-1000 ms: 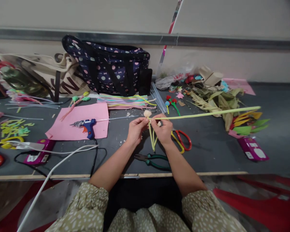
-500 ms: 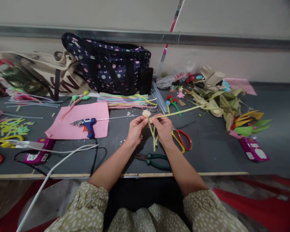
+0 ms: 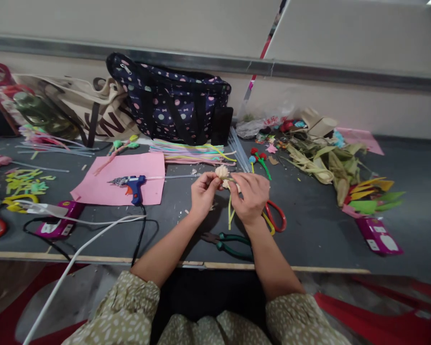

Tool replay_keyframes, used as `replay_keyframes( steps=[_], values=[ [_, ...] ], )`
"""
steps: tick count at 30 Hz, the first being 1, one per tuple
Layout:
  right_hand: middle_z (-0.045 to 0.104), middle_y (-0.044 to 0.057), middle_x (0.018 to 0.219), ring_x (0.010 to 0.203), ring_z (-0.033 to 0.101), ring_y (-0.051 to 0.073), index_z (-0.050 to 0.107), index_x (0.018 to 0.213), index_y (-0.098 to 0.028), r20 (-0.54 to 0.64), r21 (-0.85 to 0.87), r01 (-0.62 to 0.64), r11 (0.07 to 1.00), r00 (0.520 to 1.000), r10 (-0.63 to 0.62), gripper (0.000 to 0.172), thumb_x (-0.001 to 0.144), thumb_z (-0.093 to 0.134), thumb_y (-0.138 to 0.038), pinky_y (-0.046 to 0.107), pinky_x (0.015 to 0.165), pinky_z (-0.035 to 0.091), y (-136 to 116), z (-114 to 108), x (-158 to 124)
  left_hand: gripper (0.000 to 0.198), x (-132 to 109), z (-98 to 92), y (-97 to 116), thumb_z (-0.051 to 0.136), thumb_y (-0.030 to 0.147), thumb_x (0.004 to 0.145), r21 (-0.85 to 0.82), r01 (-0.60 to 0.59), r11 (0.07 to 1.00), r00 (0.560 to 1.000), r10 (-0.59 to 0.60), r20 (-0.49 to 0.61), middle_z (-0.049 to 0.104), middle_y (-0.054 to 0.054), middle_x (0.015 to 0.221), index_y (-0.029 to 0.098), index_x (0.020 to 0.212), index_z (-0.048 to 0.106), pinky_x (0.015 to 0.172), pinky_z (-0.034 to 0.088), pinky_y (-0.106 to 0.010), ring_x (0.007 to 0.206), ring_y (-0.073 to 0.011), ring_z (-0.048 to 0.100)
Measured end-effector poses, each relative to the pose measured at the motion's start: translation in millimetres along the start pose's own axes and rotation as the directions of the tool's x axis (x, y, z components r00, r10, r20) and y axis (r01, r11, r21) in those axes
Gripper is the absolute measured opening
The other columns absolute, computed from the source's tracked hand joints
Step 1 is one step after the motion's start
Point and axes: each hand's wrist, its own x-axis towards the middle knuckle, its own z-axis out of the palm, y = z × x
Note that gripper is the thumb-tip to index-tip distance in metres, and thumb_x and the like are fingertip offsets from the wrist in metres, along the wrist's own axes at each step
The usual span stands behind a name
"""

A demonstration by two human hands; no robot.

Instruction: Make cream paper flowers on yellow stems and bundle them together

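My left hand [image 3: 202, 191] pinches the stem just under a small cream flower bud [image 3: 221, 171]. My right hand [image 3: 252, 195] is closed round the yellow-green strips [image 3: 230, 213] below the bud, whose loose ends hang down between my hands. Both hands hover above the grey table [image 3: 309, 230]. Green-handled pliers [image 3: 230, 241] lie just below my hands, and red-and-yellow scissors [image 3: 276, 218] lie partly under my right hand.
A blue glue gun [image 3: 134, 184] rests on a pink sheet [image 3: 125, 177], its black cord running off the front edge. Pastel strips [image 3: 190, 152], a dotted bag [image 3: 172, 103], dried husks [image 3: 326, 160], small red flowers [image 3: 259, 157] and a purple packet [image 3: 379, 235] surround the work spot.
The long yellow-green strip that reached far right has been drawn in and wound at the stem; it no longer sticks out. My right hand turned over the stem.
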Motion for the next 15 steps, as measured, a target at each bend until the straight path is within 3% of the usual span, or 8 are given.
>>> replay_keyframes(
  steps=[3, 6, 10, 15],
  values=[
    [0.072, 0.006, 0.093, 0.092, 0.063, 0.021, 0.067, 0.093, -0.023, 0.091, 0.080, -0.018, 0.997, 0.996, 0.011, 0.013, 0.086, 0.057, -0.027, 0.038, 0.088, 0.044, 1.9, 3.0, 3.0, 0.024, -1.9, 0.0, 0.1, 0.074, 0.038, 0.071, 0.049, -0.020, 0.999, 0.999, 0.018, 0.051, 0.063, 0.001, 0.069, 0.018, 0.080, 0.064, 0.059, 0.047, -0.023, 0.056, -0.0093, 0.056],
    [0.069, 0.006, 0.088, 0.085, 0.062, 0.019, 0.065, 0.086, -0.022, 0.138, 0.263, -0.137, 0.955, 0.985, 0.104, 0.010, 0.087, 0.056, -0.027, 0.034, 0.079, 0.048, 0.2, 4.0, 2.7, 0.021, -3.4, 0.2, 1.4, 0.071, 0.037, 0.075, 0.094, -0.054, 0.994, 0.996, 0.047, 0.080, 0.062, 0.001, 0.070, 0.019, 0.083, 0.065, 0.056, 0.046, -0.022, 0.056, -0.0089, 0.054],
    [0.063, 0.002, 0.082, 0.070, 0.058, 0.014, 0.063, 0.082, -0.020, 0.191, 0.459, -0.337, 0.822, 0.941, 0.279, 0.009, 0.084, 0.057, -0.027, 0.026, 0.062, 0.047, -5.2, 1.0, 3.3, 0.019, -6.2, 2.1, 5.3, 0.074, 0.034, 0.072, 0.155, -0.117, 0.981, 0.992, 0.107, 0.071, 0.063, -0.003, 0.081, 0.019, 0.083, 0.069, 0.058, 0.046, -0.022, 0.064, -0.0103, 0.056],
    [0.061, 0.000, 0.073, 0.064, 0.056, 0.012, 0.062, 0.078, -0.018, 0.324, 0.568, -0.528, 0.631, 0.848, 0.419, 0.012, 0.079, 0.063, -0.030, 0.024, 0.062, 0.047, -7.6, 1.5, 7.4, 0.014, -7.7, 3.0, 7.5, 0.072, 0.031, 0.074, 0.216, -0.169, 0.962, 0.984, 0.151, 0.096, 0.061, -0.004, 0.083, 0.019, 0.080, 0.071, 0.061, 0.046, -0.023, 0.069, -0.0114, 0.056]
  ],
)
